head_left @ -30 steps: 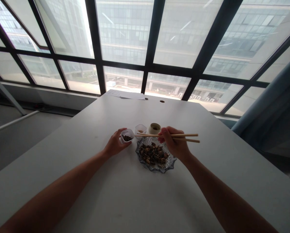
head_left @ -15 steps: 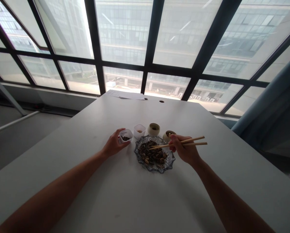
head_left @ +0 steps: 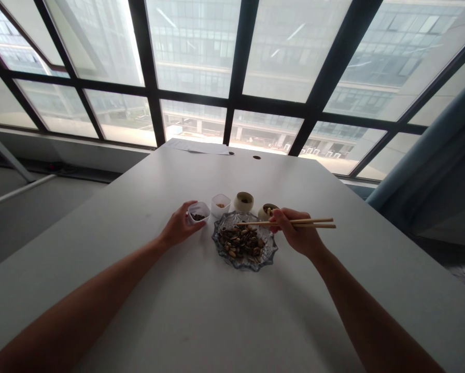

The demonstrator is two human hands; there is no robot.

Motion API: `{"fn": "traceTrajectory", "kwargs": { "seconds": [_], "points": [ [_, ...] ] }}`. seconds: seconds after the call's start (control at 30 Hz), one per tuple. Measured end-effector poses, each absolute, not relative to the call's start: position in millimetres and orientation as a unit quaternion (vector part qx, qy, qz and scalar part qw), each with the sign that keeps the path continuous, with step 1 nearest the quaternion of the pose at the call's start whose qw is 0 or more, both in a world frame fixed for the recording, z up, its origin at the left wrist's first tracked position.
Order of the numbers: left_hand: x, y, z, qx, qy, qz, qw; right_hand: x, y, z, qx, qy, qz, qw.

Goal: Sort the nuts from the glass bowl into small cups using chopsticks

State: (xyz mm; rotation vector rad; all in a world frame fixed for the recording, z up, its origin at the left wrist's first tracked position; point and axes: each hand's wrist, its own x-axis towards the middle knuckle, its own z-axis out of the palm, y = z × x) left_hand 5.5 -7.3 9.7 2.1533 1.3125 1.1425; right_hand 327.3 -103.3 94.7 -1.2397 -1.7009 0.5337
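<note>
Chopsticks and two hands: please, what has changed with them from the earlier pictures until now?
The right hand moved to the right, bringing the chopsticks with it: their tips went from beside the left white cup to the glass bowl. No grip was visibly taken or released. The left hand still holds that cup; the bowl stayed.

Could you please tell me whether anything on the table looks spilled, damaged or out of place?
Nothing stands out: the mixed brown seeds lie within the clear scalloped glass bowl, and I see no spill on the white table around it.
</note>
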Motion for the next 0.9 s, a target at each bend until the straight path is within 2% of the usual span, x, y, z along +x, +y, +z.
{"fn": "traceTrajectory", "kwargs": {
  "seconds": [0.17,0.33,0.4,0.53,0.67,0.9],
  "points": [
    [5.5,-7.5,9.6,0.763,0.466,0.409,0.183,327.5,-105.4,99.5,-0.498,-0.725,0.228,0.416],
    [5.3,-7.1,9.2,0.763,0.462,0.411,0.189,331.2,-105.2,101.6,-0.512,-0.707,0.199,0.444],
    [5.2,-7.6,9.8,0.763,0.464,0.41,0.187,333.5,-104.8,102.5,-0.52,-0.714,0.185,0.432],
    [5.1,-8.8,12.1,0.765,0.467,0.404,0.185,336.3,-105.2,103.8,-0.521,-0.708,0.234,0.415],
    [5.1,-9.0,12.8,0.764,0.468,0.402,0.19,339.2,-107.8,108.6,-0.538,-0.698,0.18,0.438],
    [4.9,-8.5,12.7,0.763,0.469,0.399,0.193,335.6,-111.1,116.7,-0.482,-0.789,0.127,0.359]
  ]
}}
